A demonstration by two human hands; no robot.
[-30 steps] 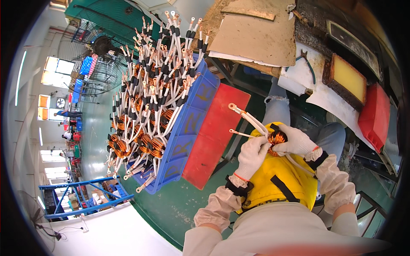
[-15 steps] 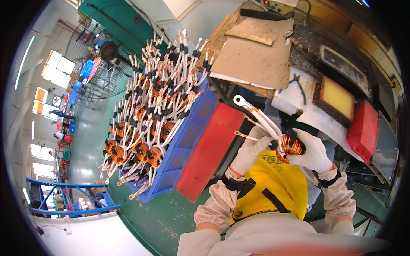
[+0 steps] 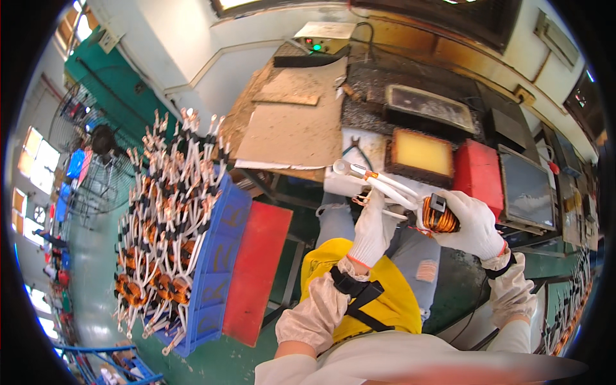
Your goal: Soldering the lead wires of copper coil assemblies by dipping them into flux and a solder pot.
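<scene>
Copper-coloured wire is glinting in the wound coil (image 3: 440, 218) that the person is gripping in the right hand (image 3: 471, 224), the white-gloved fingers wrapped tightly around its body. White-sleeved leads (image 3: 378, 183) are sticking out from the coil, up and to the left, ending in a metal ring lug. The left hand (image 3: 371, 228), also in a white glove, is sitting just left of the coil, its fingers pinched together on the lower leads close to where they leave the winding. Directly below the coil, the person's yellow apron (image 3: 359, 292) is hanging over blue jeans, with beige sleeve covers on both forearms. Well to the left of the coil, a blue plastic crate (image 3: 215, 276) is standing heaped with many more coils of the same kind, their white leads bristling upward, and a red lid or board (image 3: 256, 269) is leaning against the crate's near side, between it and the coil. Above the coil, a workbench is carrying sheets of brown cardboard (image 3: 295, 128). Just above and to the right of the coil, a dark tray holding a yellow slab (image 3: 420, 154) is sitting beside a red box (image 3: 478, 173).
</scene>
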